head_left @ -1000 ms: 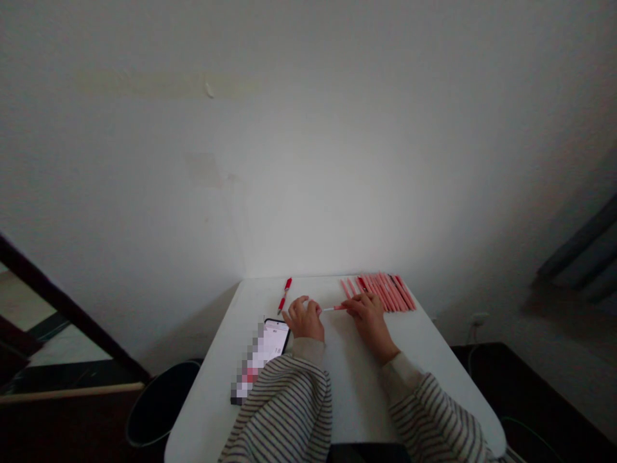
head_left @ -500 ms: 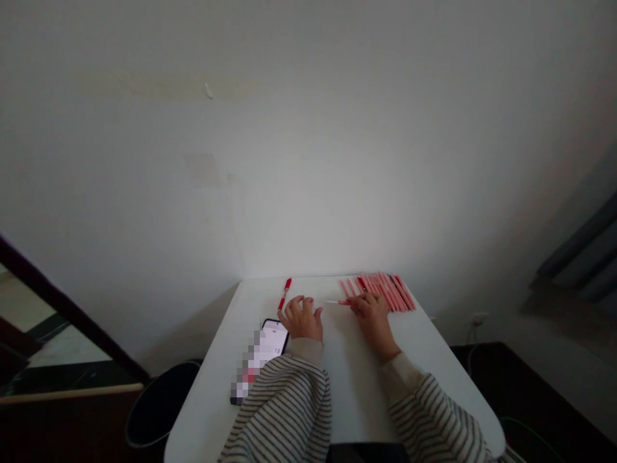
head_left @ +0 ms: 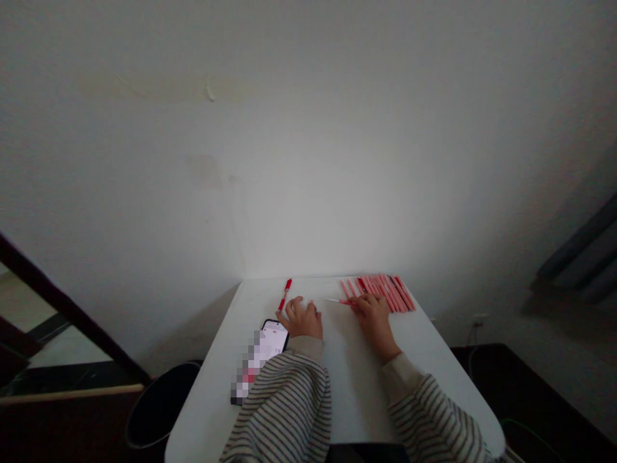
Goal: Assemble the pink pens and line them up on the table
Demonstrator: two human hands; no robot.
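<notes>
My right hand [head_left: 375, 323] is closed round the red end of a slim red-and-white stick [head_left: 339, 301]. Its thin pale tip points left toward my other hand, and its exact kind is too small to make out. Fingers bent but apart, my left hand [head_left: 303, 320] rests low over the table with nothing visible in it. Just beyond my right fingers lies a row of several slim pink sticks [head_left: 393, 292], like pens or pencils, with a few darker red ones among them. A red stick with a pale middle [head_left: 281, 302] lies up and left of my left hand.
A phone [head_left: 274, 337] with a lit screen, partly blurred out, lies beside my left forearm on the white table [head_left: 351, 379]. The table's far edge meets a plain wall [head_left: 308, 161]. On the floor at left stands a dark bin [head_left: 159, 405].
My left fingers have curled in slightly, the thumb and index finger drawing closer together. The right hand and its stick are nearly still, the pale tip slightly farther right.
</notes>
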